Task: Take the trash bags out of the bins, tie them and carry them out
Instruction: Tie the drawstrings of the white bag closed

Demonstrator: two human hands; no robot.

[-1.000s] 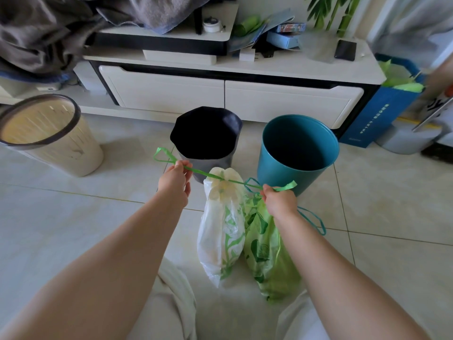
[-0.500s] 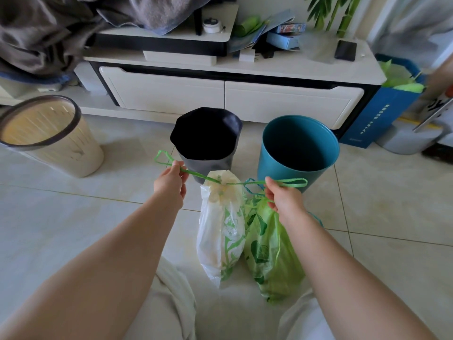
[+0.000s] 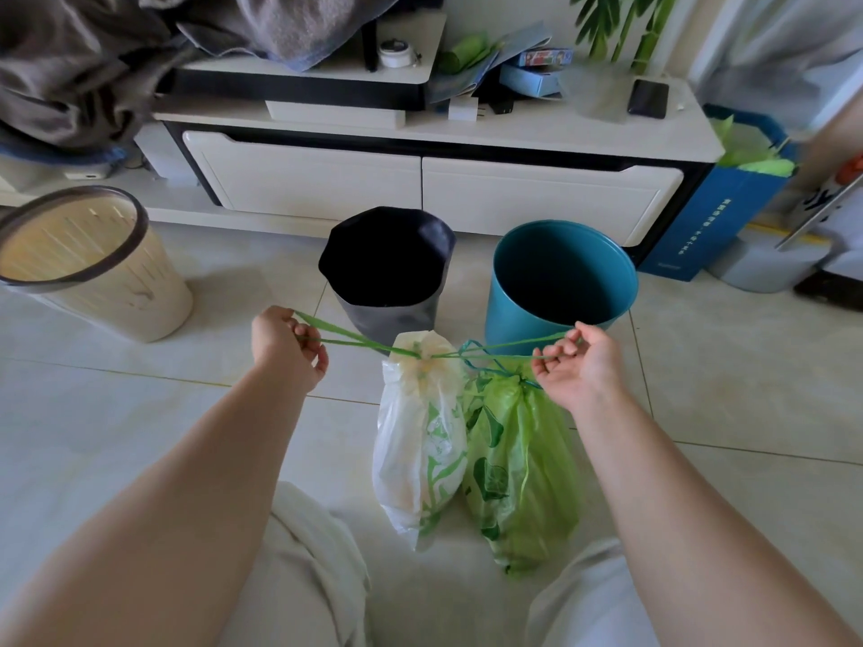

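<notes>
Pale floor tiles (image 3: 724, 366) hold three bins. Since a second ago both hands have spread wider: left hand (image 3: 285, 340) pinches the green drawstring (image 3: 355, 339), right hand (image 3: 576, 361) hooks its other end, cinching the white bag (image 3: 415, 441) beside the green bag (image 3: 523, 469).

We see a long white low counter with two drawers (image 3: 420, 189) running across the back of the pale tiled floor (image 3: 116, 422). On its top lie a black phone (image 3: 647, 98), a small white round jar (image 3: 394, 53) and a light blue box (image 3: 530, 80). A heap of grey cloth (image 3: 93, 53) spills over its left end. Green plant stems (image 3: 626, 25) rise behind it, and a blue paper carrier bag (image 3: 696, 217) stands beside its right end.
</notes>
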